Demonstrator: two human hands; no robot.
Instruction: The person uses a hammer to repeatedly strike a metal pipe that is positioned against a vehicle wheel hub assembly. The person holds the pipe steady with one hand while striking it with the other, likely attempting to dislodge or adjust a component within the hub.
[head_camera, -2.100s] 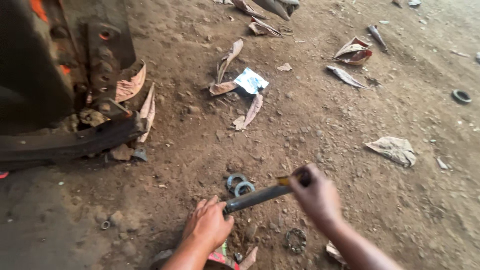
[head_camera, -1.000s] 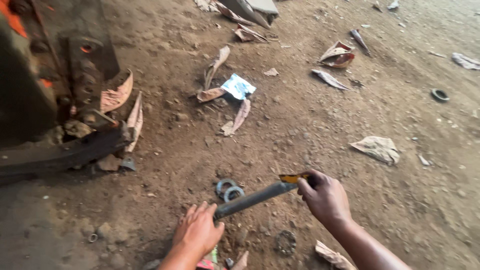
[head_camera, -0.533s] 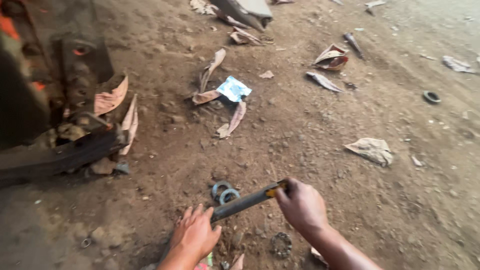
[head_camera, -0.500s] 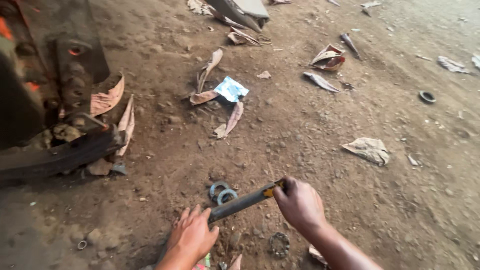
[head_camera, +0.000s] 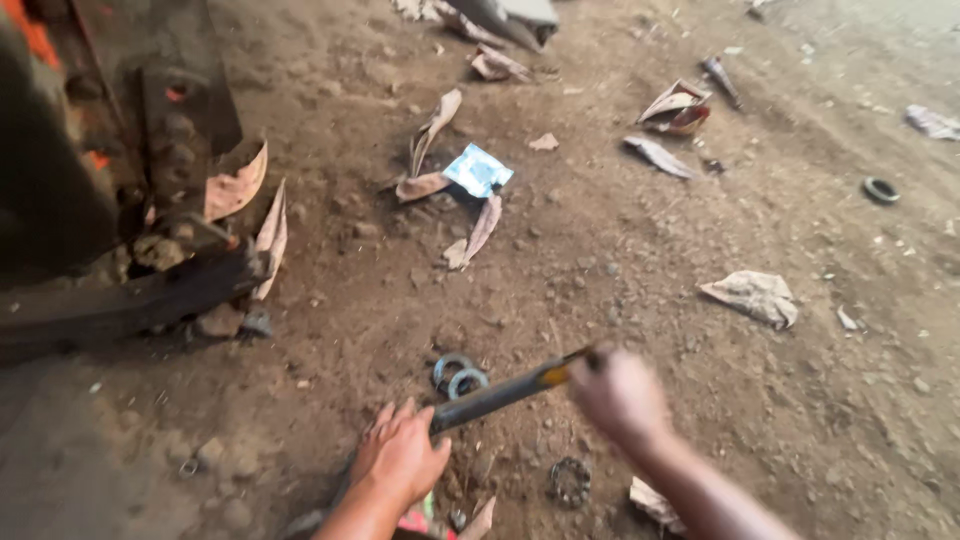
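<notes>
My right hand (head_camera: 618, 392) grips the yellow-tipped end of a long dark metal tool (head_camera: 497, 396) that slants down to the left. Its lower end lies under my left hand (head_camera: 400, 455), which presses flat on the dirt with fingers spread over it. Two grey metal rings (head_camera: 459, 375) lie on the ground just above the tool. A round bearing cage (head_camera: 571, 481) sits on the soil below the tool, between my two arms. My right hand is blurred.
A dark, greasy machine part with an orange patch (head_camera: 120, 200) fills the left side. Torn cardboard scraps (head_camera: 432, 130), a blue-white packet (head_camera: 478, 170), crumpled paper (head_camera: 752, 296) and a small black ring (head_camera: 881, 189) are scattered over the dirt floor.
The view has shifted slightly, and both hands sit a little lower and more to the left. My right hand still holds the tool and is now blurred by motion.
</notes>
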